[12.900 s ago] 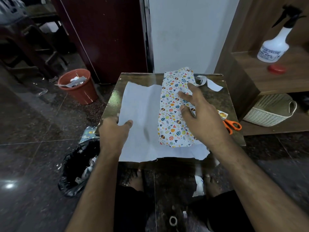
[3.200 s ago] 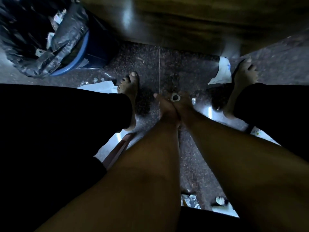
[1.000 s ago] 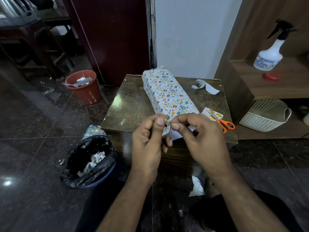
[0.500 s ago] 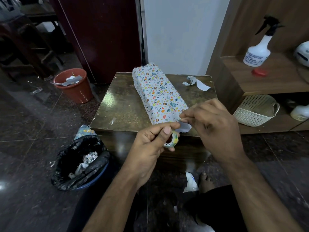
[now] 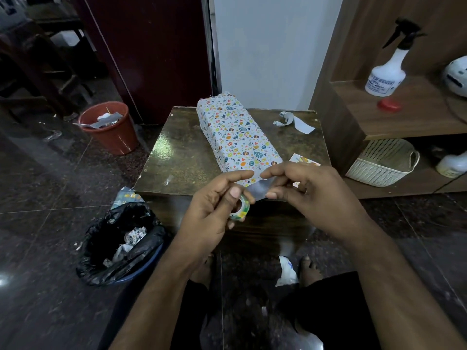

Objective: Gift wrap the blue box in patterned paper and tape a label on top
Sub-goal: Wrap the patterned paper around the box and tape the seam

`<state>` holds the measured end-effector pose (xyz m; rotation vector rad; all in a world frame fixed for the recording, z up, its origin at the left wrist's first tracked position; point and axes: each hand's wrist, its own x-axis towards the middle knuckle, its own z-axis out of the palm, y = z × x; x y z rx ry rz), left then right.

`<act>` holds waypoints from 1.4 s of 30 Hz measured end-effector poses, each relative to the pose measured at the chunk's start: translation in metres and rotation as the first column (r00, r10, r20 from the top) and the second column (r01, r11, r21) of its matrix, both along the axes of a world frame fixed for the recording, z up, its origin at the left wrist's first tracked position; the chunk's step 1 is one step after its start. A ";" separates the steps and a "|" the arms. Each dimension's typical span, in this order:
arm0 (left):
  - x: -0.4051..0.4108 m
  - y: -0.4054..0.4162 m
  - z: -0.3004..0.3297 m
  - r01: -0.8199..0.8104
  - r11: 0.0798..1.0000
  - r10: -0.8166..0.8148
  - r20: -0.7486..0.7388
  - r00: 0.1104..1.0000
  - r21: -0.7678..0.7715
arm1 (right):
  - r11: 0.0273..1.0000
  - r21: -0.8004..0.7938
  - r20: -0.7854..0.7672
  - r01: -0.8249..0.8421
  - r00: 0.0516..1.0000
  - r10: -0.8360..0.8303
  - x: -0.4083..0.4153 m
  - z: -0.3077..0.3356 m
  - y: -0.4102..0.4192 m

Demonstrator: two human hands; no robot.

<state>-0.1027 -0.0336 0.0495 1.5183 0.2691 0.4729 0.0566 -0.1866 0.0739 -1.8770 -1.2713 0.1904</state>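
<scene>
Head camera: the wrapped box [image 5: 236, 137] lies on the table [image 5: 177, 162], its long axis running from the far edge toward the near right corner, the near end hanging just past the near edge. The left hand [image 5: 214, 210] curls its thumb and fingers round a small roll of tape [image 5: 240, 210], index finger stretched out. The right hand [image 5: 305, 190] pinches a pale strip [image 5: 257, 192] drawn from the roll, its fingers bent.

Half a second ago the hands sat closer together; now the strip between them is longer and the scissors handle is hidden behind the right hand. The box has not moved.

A curled paper scrap [image 5: 293, 122] lies near the far right corner, and a small card [image 5: 304, 160] by the right edge. On the dark floor stand an orange bucket [image 5: 111, 132] and a bin with a black bag [image 5: 121, 238]. Wooden shelves on the right carry a spray bottle [image 5: 386, 72], a red cap [image 5: 389, 105] and a white basket [image 5: 384, 162].
</scene>
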 end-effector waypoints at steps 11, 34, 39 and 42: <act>0.003 -0.009 0.004 0.049 0.992 -0.044 0.046 0.998 -0.120 | 0.988 0.087 -0.416 -0.125 0.897 0.150 -0.009 0.007 0.001; 0.003 -0.010 0.003 0.070 0.979 -0.063 -0.041 0.997 0.194 | 0.994 0.040 -0.288 -0.104 0.951 0.111 -0.007 0.014 -0.003; 0.011 -0.025 0.004 -0.080 0.984 0.085 -0.028 0.996 0.160 | 0.994 0.055 -0.263 -0.094 0.959 0.105 -0.005 0.010 -0.004; 0.014 -0.032 0.002 -0.149 0.963 0.159 -0.028 0.987 0.224 | 0.995 0.054 -0.252 -0.090 0.963 0.100 -0.003 0.010 -0.011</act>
